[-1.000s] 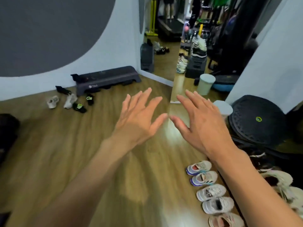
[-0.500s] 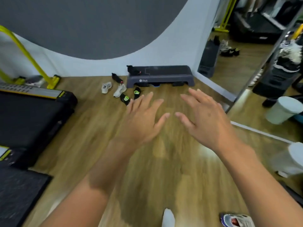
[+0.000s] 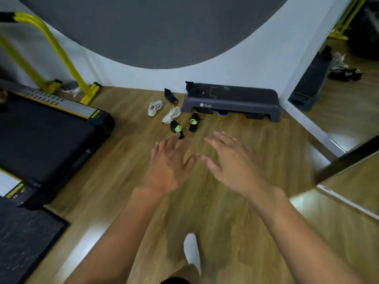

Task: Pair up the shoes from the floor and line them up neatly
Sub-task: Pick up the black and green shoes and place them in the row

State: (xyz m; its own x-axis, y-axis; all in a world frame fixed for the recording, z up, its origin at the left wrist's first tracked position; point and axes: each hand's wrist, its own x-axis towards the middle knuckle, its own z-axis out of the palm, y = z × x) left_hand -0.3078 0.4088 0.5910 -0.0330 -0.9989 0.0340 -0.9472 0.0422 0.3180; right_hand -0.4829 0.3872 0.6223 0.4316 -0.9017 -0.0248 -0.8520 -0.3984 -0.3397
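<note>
Loose shoes lie on the wooden floor by the far wall. Two white sneakers (image 3: 155, 107) (image 3: 171, 115) sit left of two black shoes with green tongues (image 3: 177, 129) (image 3: 193, 122). A black shoe with a red dot (image 3: 170, 96) lies near the wall, and another black shoe (image 3: 194, 89) rests on top of the grey step platform (image 3: 231, 101). My left hand (image 3: 168, 167) and my right hand (image 3: 229, 162) hover side by side in the air, fingers spread, holding nothing. My left fingertips overlap the nearest green-tongued shoe in the image only.
A black treadmill (image 3: 45, 136) with yellow rails (image 3: 57, 48) fills the left. A dark mat (image 3: 22, 240) lies at lower left. A wall mirror (image 3: 336, 95) stands on the right. My white-socked foot (image 3: 192, 251) is on the floor below my hands.
The view has swung left and moved toward the loose shoes, which now appear larger and nearer. The lined-up row of sneakers has dropped out of view. Both hands stay spread and empty.
</note>
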